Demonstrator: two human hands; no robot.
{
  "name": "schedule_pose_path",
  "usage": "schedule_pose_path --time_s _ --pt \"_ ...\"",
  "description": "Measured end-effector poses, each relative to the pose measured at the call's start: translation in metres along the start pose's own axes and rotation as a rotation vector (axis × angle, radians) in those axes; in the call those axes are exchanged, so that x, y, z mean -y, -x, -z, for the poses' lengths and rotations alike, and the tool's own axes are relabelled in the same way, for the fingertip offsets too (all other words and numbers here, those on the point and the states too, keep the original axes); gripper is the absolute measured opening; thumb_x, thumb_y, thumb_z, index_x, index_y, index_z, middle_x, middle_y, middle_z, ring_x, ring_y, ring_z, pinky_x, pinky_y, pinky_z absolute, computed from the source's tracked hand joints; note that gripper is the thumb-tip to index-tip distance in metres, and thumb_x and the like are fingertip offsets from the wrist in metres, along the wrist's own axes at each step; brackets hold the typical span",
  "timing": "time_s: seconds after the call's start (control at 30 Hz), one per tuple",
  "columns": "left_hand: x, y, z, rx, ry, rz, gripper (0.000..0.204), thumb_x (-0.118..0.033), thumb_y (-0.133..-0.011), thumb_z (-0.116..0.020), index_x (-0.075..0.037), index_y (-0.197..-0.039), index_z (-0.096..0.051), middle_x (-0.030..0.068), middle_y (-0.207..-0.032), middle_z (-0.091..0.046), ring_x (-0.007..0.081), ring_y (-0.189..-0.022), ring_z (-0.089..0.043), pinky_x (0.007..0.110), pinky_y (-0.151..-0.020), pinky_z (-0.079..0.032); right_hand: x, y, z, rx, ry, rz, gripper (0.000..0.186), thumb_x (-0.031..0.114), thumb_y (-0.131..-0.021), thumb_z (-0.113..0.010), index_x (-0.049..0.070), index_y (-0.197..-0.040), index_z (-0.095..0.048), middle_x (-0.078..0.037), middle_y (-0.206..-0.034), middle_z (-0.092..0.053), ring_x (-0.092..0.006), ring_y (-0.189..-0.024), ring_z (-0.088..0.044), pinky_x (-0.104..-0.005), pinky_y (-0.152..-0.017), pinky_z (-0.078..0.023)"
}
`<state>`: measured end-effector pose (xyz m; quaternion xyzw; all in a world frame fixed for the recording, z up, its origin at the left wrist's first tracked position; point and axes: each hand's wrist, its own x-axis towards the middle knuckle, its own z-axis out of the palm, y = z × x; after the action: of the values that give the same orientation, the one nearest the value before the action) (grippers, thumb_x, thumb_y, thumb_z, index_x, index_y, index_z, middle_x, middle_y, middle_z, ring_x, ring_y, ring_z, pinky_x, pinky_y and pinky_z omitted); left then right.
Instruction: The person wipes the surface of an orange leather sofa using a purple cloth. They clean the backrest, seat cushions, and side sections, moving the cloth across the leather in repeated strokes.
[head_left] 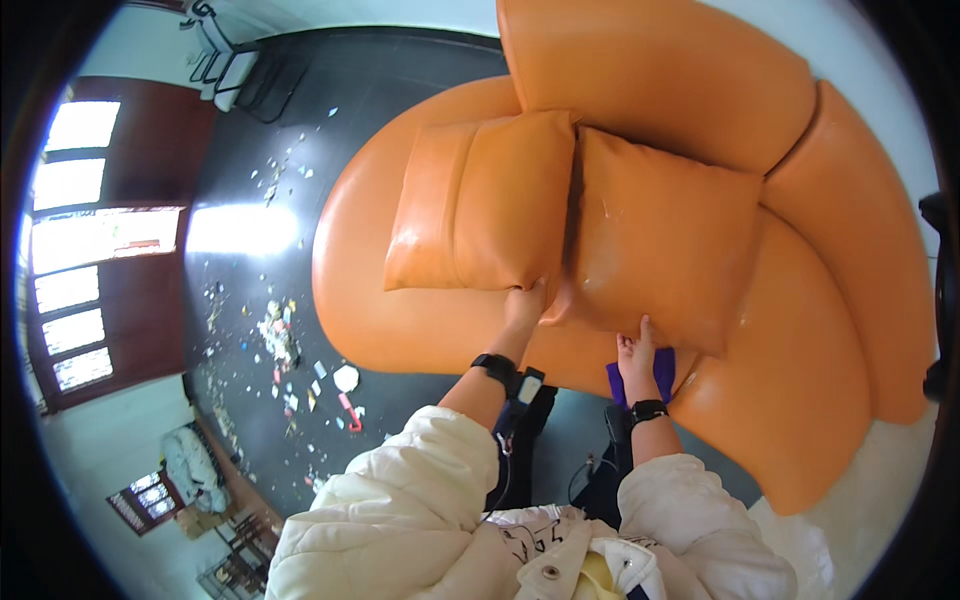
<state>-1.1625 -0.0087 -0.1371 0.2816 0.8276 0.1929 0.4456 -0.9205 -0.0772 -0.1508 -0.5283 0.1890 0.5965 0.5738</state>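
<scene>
Two square orange leather-look cushions lie side by side on a curved orange sofa (560, 350). My left hand (527, 303) is closed on the lower corner of the left cushion (480, 205), near the gap between the two. At the lower edge of the right cushion (665, 235), my right hand (637, 355) has its fingers curled in at the edge, with one finger lying up against the cover. A purple cloth (660, 375) shows on both sides of my right wrist, partly hidden by it. Dark bands circle both my wrists.
The sofa's tall orange backrest (660, 70) curves along the far and right sides. Scraps of litter (280, 335) are scattered over the dark tiled floor (400, 70) at the left, with a red object (350, 412) among them. A chair (230, 75) stands at the far left.
</scene>
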Motion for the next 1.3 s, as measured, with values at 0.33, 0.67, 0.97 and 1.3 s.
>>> schedule_pose_path --time_s 0.33,0.67,0.97,1.3 --pt "-0.076 0.008 0.115 0.115 -0.172 -0.175 0.061 -0.051 -0.092 -0.058 0.009 -0.093 -0.068 0.0324 -0.095 -0.067 0.0432 -0.095 -0.066 0.047 -0.082 -0.052 0.092 0.078 -0.130 -0.107 0.515 0.241 0.050 0.043 -0.088 -0.072 0.013 -0.125 -0.056 -0.006 -0.122 -0.058 -0.0201 -0.101 -0.057 -0.0344 -0.079 -0.051" --pt "-0.155 0.089 0.299 -0.133 0.627 -0.151 0.027 -0.024 -0.096 -0.060 0.003 -0.101 -0.064 0.0065 -0.085 -0.065 0.0163 -0.071 -0.061 0.030 -0.061 -0.051 0.092 0.194 -0.170 0.022 0.795 0.396 0.041 0.040 -0.092 -0.066 0.000 -0.102 -0.065 -0.008 -0.089 -0.066 -0.0170 -0.065 -0.060 -0.0293 -0.054 -0.050" --pt "-0.131 0.168 0.399 -0.351 0.843 -0.314 0.015 -0.020 -0.098 -0.060 -0.007 -0.104 -0.057 0.0053 -0.083 -0.069 0.0144 -0.061 -0.063 0.023 -0.050 -0.047 0.040 0.255 -0.206 0.289 0.886 0.411 0.040 0.038 -0.094 -0.064 -0.001 -0.103 -0.066 -0.008 -0.087 -0.067 -0.0161 -0.067 -0.061 -0.0291 -0.052 -0.048" --pt "0.042 0.221 0.553 -0.582 1.017 -0.313 0.026 -0.017 -0.097 -0.060 0.008 -0.107 -0.061 0.0082 -0.099 -0.066 0.0178 -0.079 -0.069 0.026 -0.066 -0.058 -0.093 0.367 -0.283 0.602 0.940 0.526 0.043 0.038 -0.094 -0.062 -0.005 -0.097 -0.066 -0.009 -0.086 -0.066 -0.0154 -0.064 -0.061 -0.0278 -0.051 -0.048"
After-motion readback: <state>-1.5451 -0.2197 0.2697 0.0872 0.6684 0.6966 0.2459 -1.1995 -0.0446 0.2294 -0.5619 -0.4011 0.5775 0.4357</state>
